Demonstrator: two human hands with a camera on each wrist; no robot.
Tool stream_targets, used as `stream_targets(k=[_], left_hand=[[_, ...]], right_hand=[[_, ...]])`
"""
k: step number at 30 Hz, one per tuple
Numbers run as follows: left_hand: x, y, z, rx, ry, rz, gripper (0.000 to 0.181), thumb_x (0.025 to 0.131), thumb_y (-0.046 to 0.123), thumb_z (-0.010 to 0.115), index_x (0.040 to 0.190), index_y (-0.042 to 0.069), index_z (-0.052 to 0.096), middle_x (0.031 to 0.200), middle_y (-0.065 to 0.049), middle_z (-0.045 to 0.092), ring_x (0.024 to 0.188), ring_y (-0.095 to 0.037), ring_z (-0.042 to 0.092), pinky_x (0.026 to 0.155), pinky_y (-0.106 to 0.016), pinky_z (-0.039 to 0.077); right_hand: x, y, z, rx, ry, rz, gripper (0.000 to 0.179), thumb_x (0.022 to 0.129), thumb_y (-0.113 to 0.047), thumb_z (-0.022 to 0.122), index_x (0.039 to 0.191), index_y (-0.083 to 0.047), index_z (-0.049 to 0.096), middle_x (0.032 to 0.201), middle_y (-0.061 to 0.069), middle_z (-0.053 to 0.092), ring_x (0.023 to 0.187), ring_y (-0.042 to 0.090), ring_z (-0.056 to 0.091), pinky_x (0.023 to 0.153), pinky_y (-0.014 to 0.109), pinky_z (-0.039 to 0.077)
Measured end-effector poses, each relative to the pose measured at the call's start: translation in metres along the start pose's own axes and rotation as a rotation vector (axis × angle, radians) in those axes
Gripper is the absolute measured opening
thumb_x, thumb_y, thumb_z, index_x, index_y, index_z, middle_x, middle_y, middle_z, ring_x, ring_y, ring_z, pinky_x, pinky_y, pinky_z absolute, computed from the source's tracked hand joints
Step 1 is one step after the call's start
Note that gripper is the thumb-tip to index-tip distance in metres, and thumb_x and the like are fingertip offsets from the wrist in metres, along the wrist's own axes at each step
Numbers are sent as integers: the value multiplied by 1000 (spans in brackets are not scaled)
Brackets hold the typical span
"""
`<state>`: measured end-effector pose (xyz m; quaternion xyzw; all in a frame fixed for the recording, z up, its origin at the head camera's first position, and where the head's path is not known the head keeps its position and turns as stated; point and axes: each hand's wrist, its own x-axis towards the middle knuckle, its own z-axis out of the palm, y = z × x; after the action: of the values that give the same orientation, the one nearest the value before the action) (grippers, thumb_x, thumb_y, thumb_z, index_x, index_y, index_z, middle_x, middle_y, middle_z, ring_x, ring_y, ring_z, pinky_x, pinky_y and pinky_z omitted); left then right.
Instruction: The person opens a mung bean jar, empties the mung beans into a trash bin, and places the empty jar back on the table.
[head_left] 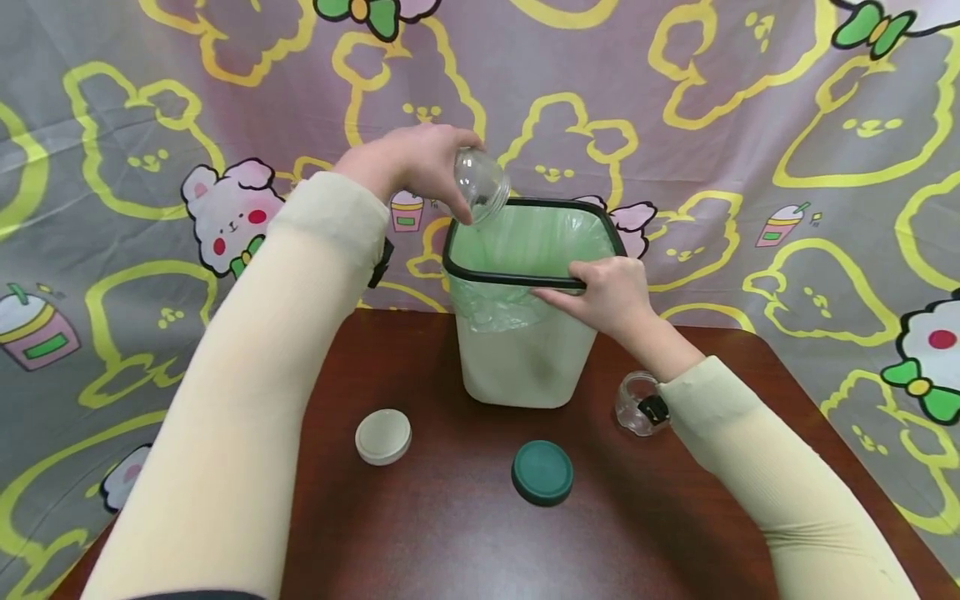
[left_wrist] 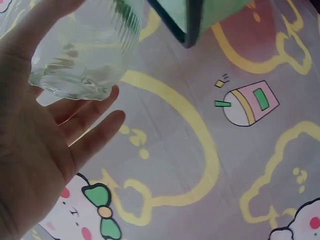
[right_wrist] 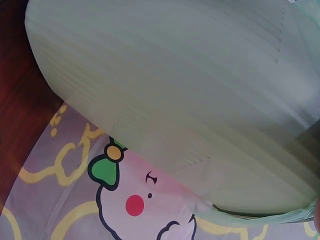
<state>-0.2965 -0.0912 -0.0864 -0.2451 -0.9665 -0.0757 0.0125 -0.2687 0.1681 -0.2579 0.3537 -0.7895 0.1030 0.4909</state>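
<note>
My left hand (head_left: pixel 423 162) grips a clear glass jar (head_left: pixel 480 183), tipped with its threaded mouth toward the bin, above the bin's left rim. In the left wrist view the same jar (left_wrist: pixel 85 55) has its wavy base near the palm, fingers curving around the side; I make out no contents. A pale trash bin (head_left: pixel 525 367) with a green liner (head_left: pixel 498 308) and black rim stands on the table. The front right of that rim is pinched by my right hand (head_left: pixel 611 296). Mostly the bin's side (right_wrist: pixel 165 100) fills the right wrist view.
On the brown table (head_left: pixel 450 533) lie a cream lid (head_left: pixel 383 436) at left and a green lid (head_left: pixel 542 472) in front of the bin. A second glass jar (head_left: pixel 637 404) stands under the right wrist, partly hidden. Behind hangs a patterned cloth (head_left: pixel 300 100).
</note>
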Motion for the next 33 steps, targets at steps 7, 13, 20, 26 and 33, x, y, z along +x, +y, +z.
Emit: stream_targets(k=[7, 13, 20, 26, 33], left_hand=[[0, -5, 2, 5, 113, -14, 100, 70, 44, 84, 152, 25, 30, 144, -8, 44, 122, -31, 47, 97, -50, 40], [2, -7, 5, 10, -10, 12, 97, 72, 38, 84, 151, 18, 32, 142, -11, 44, 118, -31, 47, 95, -47, 42], [2, -10, 6, -8, 7, 6, 99, 71, 38, 84, 152, 19, 30, 143, -10, 43, 119, -30, 46, 95, -48, 42], [2, -4, 1, 14, 71, -7, 101, 70, 41, 84, 153, 24, 29, 144, -8, 43, 122, -30, 45, 96, -48, 40], [2, 3, 0, 43, -33, 24, 94, 71, 33, 85, 149, 18, 35, 139, -12, 46, 117, -31, 47, 94, -46, 42]], right_hand=[[0, 0, 1, -1, 0, -9, 68, 89, -72, 42, 54, -16, 27, 44, -4, 22, 35, 12, 20, 34, 33, 17], [0, 0, 1, -1, 11, -8, 68, 89, -72, 43, 55, -16, 26, 44, -4, 21, 35, 12, 19, 35, 33, 15], [0, 0, 0, -1, 8, -7, 68, 89, -72, 44, 54, -16, 26, 44, -4, 21, 35, 12, 19, 35, 33, 15], [1, 0, 0, -6, 5, -6, 68, 89, -73, 42, 54, -16, 27, 44, -4, 21, 34, 12, 19, 34, 34, 16], [-1, -1, -1, -8, 1, -3, 68, 89, -73, 41, 55, -16, 26, 44, -5, 21, 35, 11, 19, 35, 33, 15]])
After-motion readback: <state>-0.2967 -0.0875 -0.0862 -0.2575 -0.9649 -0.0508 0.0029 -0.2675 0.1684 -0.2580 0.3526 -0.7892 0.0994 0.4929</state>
